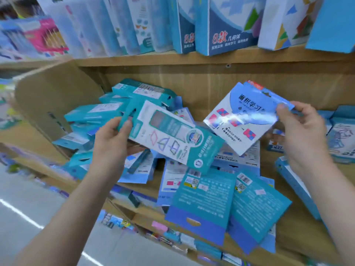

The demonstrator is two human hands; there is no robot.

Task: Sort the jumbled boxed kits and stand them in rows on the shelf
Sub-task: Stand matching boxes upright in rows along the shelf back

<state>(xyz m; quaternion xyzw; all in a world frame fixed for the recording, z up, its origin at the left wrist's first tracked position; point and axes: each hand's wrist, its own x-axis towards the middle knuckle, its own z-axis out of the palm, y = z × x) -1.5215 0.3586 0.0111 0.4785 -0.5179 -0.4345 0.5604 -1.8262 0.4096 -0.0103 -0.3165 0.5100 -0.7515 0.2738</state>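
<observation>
My left hand grips a long teal and white boxed kit by its left end, holding it tilted above the pile. My right hand pinches the hanging tab of a blue and white flat box with red and blue squares printed on it, lifted above the shelf. Below both lies a jumble of teal and blue boxed kits on the wooden shelf, some face down with barcodes showing. More teal boxes lie stacked at the left.
A cardboard divider bounds the pile on the left. Blue boxes sit at the far right of the same shelf. The upper shelf holds a standing row of tall blue and white boxes. A grey floor lies at the lower left.
</observation>
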